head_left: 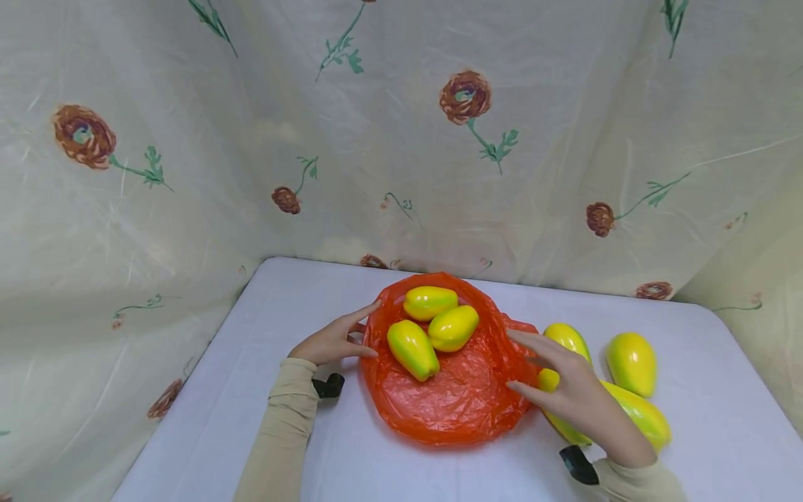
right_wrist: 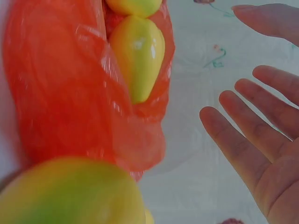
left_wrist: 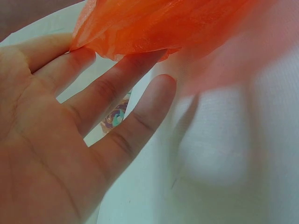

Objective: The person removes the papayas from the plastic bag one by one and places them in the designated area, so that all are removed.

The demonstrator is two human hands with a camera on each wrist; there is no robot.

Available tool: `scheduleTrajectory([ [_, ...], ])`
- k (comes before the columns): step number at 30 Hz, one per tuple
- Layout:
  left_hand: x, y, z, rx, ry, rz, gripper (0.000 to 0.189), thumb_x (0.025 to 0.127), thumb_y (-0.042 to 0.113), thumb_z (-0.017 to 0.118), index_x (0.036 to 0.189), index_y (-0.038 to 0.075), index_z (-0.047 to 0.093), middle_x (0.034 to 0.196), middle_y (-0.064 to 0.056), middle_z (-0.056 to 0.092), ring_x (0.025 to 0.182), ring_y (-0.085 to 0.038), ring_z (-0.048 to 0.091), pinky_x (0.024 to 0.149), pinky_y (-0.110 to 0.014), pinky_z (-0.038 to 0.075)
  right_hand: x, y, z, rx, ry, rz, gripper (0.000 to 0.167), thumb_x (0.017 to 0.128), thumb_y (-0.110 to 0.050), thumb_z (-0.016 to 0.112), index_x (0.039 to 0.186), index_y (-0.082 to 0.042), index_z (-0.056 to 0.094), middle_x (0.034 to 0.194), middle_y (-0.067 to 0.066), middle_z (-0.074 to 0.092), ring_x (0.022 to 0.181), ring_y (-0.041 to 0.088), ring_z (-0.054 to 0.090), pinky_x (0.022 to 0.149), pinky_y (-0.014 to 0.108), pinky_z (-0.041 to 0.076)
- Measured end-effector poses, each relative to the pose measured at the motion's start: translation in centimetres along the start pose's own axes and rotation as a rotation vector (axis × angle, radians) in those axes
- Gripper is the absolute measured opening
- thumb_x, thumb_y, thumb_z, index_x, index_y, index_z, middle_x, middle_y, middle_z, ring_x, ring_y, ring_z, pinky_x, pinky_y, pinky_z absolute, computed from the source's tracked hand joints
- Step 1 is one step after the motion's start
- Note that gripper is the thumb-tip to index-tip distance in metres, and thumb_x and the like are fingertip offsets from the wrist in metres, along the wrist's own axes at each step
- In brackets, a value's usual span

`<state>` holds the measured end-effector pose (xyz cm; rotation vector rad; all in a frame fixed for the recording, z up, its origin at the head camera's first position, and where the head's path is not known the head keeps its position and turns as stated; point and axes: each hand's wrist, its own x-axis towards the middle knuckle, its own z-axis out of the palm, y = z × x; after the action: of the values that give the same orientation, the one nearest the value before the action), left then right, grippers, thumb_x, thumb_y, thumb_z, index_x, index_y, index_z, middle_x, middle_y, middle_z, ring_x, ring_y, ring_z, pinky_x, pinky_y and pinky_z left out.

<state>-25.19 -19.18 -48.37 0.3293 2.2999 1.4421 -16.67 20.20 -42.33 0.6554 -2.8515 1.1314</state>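
A red plastic bag [head_left: 448,411] lies on the table with its mouth spread wide. Three yellow-green papayas, one at the back [head_left: 430,303], one in the middle [head_left: 454,328] and one at the left [head_left: 413,351], lie inside it. My left hand [head_left: 335,339] is at the bag's left side, fingers extended; in the left wrist view its fingertips touch the bag's edge [left_wrist: 140,28]. On the other side, my right hand [head_left: 574,382] has its fingers spread beside the bag's right edge. The right wrist view shows that hand [right_wrist: 261,140] apart from the bag, holding nothing.
Several more papayas lie on the white table right of the bag, among them one at the far right [head_left: 631,364] and one behind my right hand [head_left: 567,340]. A flower-printed curtain [head_left: 376,125] hangs along the table's back and left sides.
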Motion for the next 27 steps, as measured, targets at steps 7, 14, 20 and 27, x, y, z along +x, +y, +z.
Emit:
scheduleTrajectory([
  [7,0.1,-0.2,0.0,0.004,-0.004,0.010,0.089,0.091,0.022,0.081,0.162,0.041,0.031,0.167,0.003,0.037,0.131,-0.029,0.056,0.102,-0.045,0.058,1.1,-0.8,1.1,0.030,-0.043,0.027,0.070,0.088,-0.028,0.084,0.151,-0.022,0.052,0.154,0.007,0.055,0.132,0.038,0.060,0.099,0.054,0.058],
  [14,0.2,-0.2,-0.1,0.018,-0.009,0.018,0.089,0.092,0.022,0.080,0.163,0.037,0.029,0.168,0.001,0.036,0.132,-0.029,0.055,0.104,-0.045,0.057,2.4,-1.7,2.2,0.081,-0.069,0.051,0.071,0.087,-0.032,0.084,0.151,-0.029,0.052,0.155,0.002,0.054,0.133,0.034,0.060,0.100,0.051,0.058],
  [20,0.2,-0.2,-0.1,0.008,-0.010,0.012,0.088,0.092,0.021,0.079,0.163,0.038,0.030,0.167,0.001,0.037,0.132,-0.030,0.055,0.103,-0.045,0.057,3.5,-2.0,3.6,0.043,-0.076,0.002,0.072,0.087,-0.025,0.085,0.151,-0.022,0.053,0.154,0.006,0.055,0.136,0.036,0.057,0.100,0.053,0.058],
  [27,0.2,-0.2,0.1,-0.004,0.004,-0.009,0.089,0.090,0.022,0.081,0.161,0.042,0.032,0.165,0.003,0.040,0.129,-0.028,0.056,0.101,-0.045,0.058,4.8,-2.3,4.9,0.050,-0.095,-0.042,0.071,0.086,-0.022,0.085,0.150,-0.020,0.054,0.151,0.003,0.058,0.138,0.032,0.056,0.100,0.053,0.058],
])
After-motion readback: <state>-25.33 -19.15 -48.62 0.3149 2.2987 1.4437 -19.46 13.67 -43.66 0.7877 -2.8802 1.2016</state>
